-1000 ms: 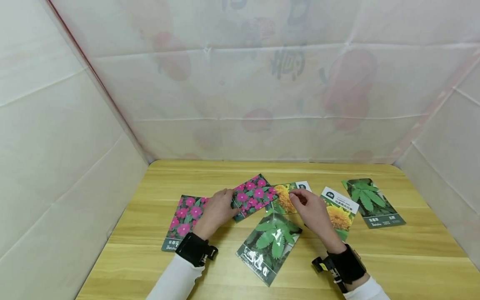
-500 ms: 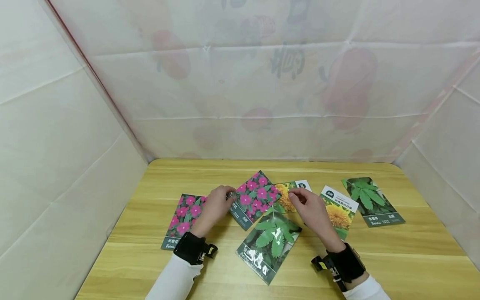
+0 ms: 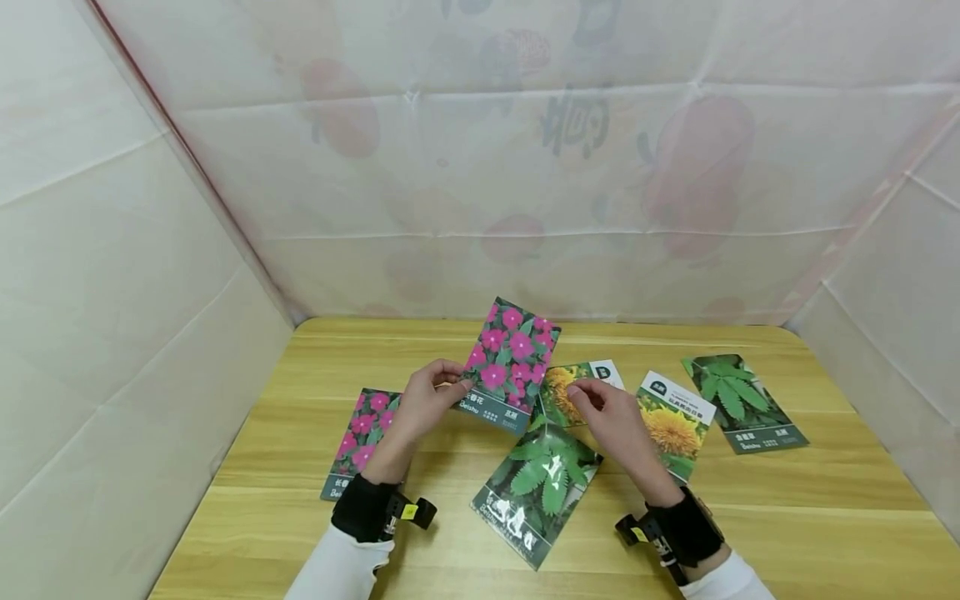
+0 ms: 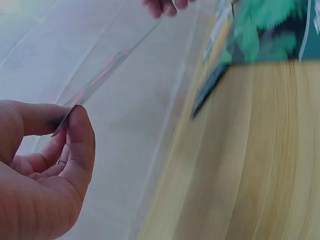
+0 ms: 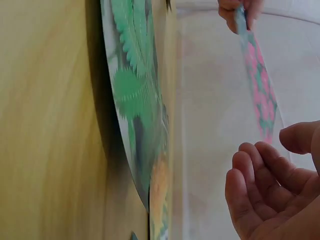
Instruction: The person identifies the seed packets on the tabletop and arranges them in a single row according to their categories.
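Wearing white sleeves (image 3: 341, 568) and black wrist straps (image 3: 686, 529) at the near side, reaching with both forearms over the wooden desk (image 3: 757, 517). Having, nearest between the forearms, a glossy leaf packet (image 3: 540, 492) lying aslant, its label band pointing toward the near left. Passing the left forearm over part of a flat pink-flower packet (image 3: 362, 437). Having a right-hand yellow packet (image 3: 673, 429) lying just beyond the right wrist, on its right side. Letting the right grip (image 3: 618, 425) hang released, thumb parting from loosely bent fingers, well clear of the desk. Having a second leaf packet (image 3: 742, 400) lying at the far right, near the yellow one. Pinching with the left grip (image 3: 429, 400), thumb and fingertips grasping the held pink packet (image 3: 510, 367) by its left edge, near the dark label band. Lifting that packet above the desk, picture side facing the head camera. Having a middle yellow packet (image 3: 558, 400) lying below and between the two hands. Facing, farthest off, a pale creased sheet (image 3: 450, 192) standing behind the desk.
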